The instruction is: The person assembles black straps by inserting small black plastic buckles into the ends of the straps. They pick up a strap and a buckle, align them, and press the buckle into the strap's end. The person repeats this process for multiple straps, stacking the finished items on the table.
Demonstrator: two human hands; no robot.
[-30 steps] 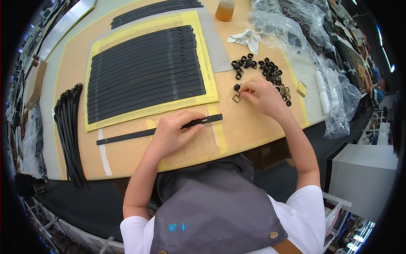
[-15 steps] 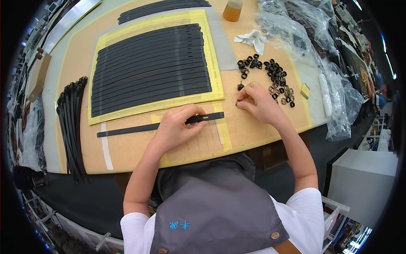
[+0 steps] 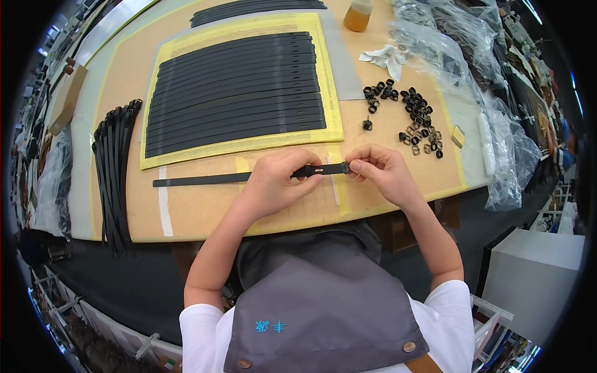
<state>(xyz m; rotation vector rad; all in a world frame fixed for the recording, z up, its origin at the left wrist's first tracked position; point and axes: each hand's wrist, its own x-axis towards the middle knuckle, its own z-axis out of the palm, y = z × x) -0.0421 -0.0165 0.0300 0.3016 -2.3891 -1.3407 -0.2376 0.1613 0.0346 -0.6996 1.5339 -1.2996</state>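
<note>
Blurred clutter (image 3: 34, 118) lines the left side of the room, with a brown box (image 3: 68, 99) and a clear plastic bag (image 3: 53, 186) by the edge of your tan worktable (image 3: 205, 217). Dark flooring (image 3: 143, 292) shows below. Next, a bundle of black straps (image 3: 115, 174) lies with its lower ends hanging over your edge. A yellow-rimmed board (image 3: 334, 118) bears close rows of black strips (image 3: 239, 93), and before it your single strap (image 3: 205, 180) lies flat across a strip of white tape (image 3: 165, 211). Your left hand (image 3: 277, 180) has thumb and fingers clamped on this strap near its slotted end; your right hand (image 3: 382, 177) has its fingertips pinched together at the tip, over yellow tape, though any small piece between them is too hidden to tell. Farther right come an amber bottle (image 3: 357, 15), a white cloth (image 3: 387, 59), scattered black loops and metal buckles (image 3: 418, 115), a small yellow block (image 3: 458, 136), crumpled plastic sheeting (image 3: 435, 46) and, off the table, a pale box-like unit (image 3: 532, 267).
</note>
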